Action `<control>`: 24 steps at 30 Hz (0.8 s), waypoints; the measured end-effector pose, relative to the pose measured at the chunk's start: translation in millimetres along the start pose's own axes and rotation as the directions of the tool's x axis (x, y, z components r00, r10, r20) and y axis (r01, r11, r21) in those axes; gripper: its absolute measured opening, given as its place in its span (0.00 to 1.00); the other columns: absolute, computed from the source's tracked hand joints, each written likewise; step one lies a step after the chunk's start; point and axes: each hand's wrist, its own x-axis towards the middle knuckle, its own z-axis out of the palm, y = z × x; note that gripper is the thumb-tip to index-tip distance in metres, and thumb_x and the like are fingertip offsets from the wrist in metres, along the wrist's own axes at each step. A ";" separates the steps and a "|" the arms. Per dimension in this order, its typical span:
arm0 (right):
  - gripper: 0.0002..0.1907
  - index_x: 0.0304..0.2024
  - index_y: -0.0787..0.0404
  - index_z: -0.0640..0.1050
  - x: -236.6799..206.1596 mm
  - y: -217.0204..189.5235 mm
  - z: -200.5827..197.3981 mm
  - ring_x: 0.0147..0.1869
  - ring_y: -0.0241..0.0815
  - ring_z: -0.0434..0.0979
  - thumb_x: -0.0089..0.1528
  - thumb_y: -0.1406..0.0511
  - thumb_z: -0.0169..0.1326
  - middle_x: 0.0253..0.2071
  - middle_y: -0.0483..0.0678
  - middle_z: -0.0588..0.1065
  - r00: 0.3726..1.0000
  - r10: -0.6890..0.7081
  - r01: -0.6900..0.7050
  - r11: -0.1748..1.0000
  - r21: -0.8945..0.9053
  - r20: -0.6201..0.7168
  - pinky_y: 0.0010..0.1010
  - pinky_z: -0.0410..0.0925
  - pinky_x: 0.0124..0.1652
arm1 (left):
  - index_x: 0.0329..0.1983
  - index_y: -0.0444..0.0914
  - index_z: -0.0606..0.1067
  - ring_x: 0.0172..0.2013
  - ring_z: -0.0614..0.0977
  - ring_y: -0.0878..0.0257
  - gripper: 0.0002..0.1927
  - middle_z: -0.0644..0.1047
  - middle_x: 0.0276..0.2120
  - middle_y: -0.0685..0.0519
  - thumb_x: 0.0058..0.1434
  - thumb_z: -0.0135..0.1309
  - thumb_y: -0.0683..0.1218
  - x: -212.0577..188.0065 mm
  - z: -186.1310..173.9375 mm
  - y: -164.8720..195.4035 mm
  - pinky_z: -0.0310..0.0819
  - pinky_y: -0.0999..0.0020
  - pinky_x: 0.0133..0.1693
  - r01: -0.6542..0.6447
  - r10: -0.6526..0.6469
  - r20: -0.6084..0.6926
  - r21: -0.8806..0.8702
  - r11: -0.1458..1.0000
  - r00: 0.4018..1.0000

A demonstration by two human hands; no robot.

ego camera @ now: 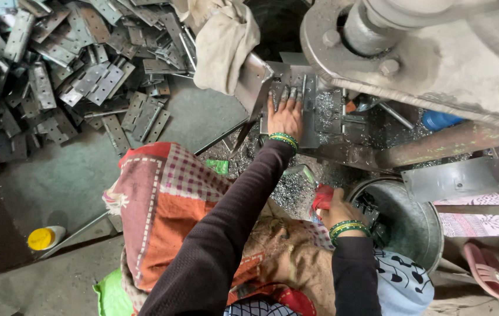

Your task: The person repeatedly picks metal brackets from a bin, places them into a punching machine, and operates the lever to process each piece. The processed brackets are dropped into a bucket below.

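A view from above, looking down a person's two dark-sleeved arms at a metal-working press. The left hand (pixel 285 114) reaches far forward and lies flat, fingers spread open and pressed down on a grey perforated metal plate (pixel 294 99) that sits on the press bed (pixel 343 126), just under the heavy machine body (pixel 437 52) that fills the far right. Green bangles circle both wrists. The right hand (pixel 336 210) stays near the body, fingers curled closed around a small red object (pixel 322 196); what that object is cannot be told. Just right of that hand stands a round steel bucket (pixel 419 225) with dark metal pieces inside it. Bright metal shavings (pixel 287 190) litter the surface between the two hands.

To the far left, a large heap of hinge-like plates (pixel 85 70) covers the floor. A pale cloth (pixel 223 44) hangs near the machine's left edge. A patterned red cloth (pixel 167 199) covers the person's lap. A yellow-capped bottle (pixel 43 237) lies on the near left floor, and a pink sandal (pixel 492 275) sits at near right.

Judging by the pose, the step in hand is seating the plate on the bed under the tool. The next move would seem to call for squaring the plate against the stops and drawing the left fingers well away from the tool before anything comes down.
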 end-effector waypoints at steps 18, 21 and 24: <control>0.32 0.62 0.56 0.56 -32.7 -4.8 -16.5 0.45 0.59 0.82 0.65 0.54 0.55 0.43 0.61 0.80 1.000 -0.001 0.002 1.000 0.009 -0.029 0.50 0.73 0.46 | 0.77 0.43 0.47 0.75 0.51 0.56 0.39 0.52 0.75 0.50 0.71 0.30 0.68 -12.6 -47.7 -2.9 0.25 0.40 0.70 -0.108 0.094 0.237 0.048 0.993 0.967; 0.32 0.65 0.53 0.56 -50.0 -6.4 -27.0 0.45 0.57 0.85 0.65 0.55 0.55 0.44 0.57 0.81 0.999 0.038 -0.039 0.998 0.043 0.034 0.47 0.75 0.47 | 0.78 0.41 0.49 0.75 0.50 0.57 0.45 0.52 0.76 0.49 0.68 0.32 0.73 -66.9 -49.1 5.8 0.22 0.38 0.71 -0.124 0.106 0.233 0.066 0.990 0.967; 0.36 0.68 0.53 0.53 -37.5 0.1 5.9 0.48 0.59 0.82 0.64 0.56 0.56 0.45 0.59 0.80 1.000 0.011 -0.008 0.992 0.124 -0.029 0.48 0.73 0.49 | 0.69 0.38 0.59 0.73 0.55 0.54 0.40 0.60 0.72 0.47 0.65 0.40 0.70 -118.4 -31.0 11.6 0.25 0.34 0.68 -0.170 0.169 0.013 0.008 0.985 0.985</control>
